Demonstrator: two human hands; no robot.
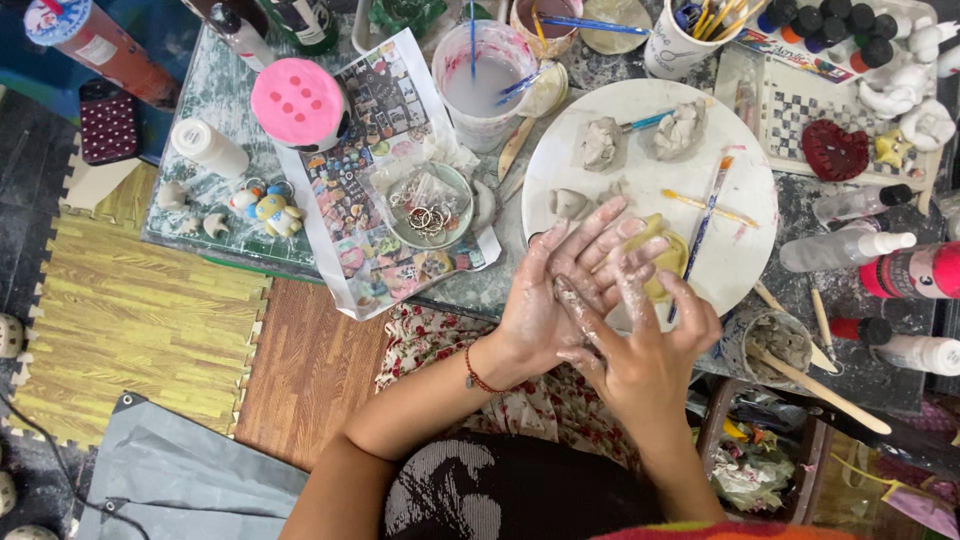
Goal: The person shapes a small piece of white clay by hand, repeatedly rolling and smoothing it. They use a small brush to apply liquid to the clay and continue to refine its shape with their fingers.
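Left hand [560,285], clay-smeared, lies flat with fingers spread, palm turned toward the right hand [640,345]; right hand presses its fingers across the left palm, the two together, whether any clay sits between them cannot be told; both hover over the near edge of a round white plate [740,250]; a yellow piece [668,258] lies on the plate just beyond the fingertips; two grey clay lumps [640,138] sit at the plate's far side; paintbrushes [706,215] lie across it; a cup of cloudy water [492,75] stands to the left.
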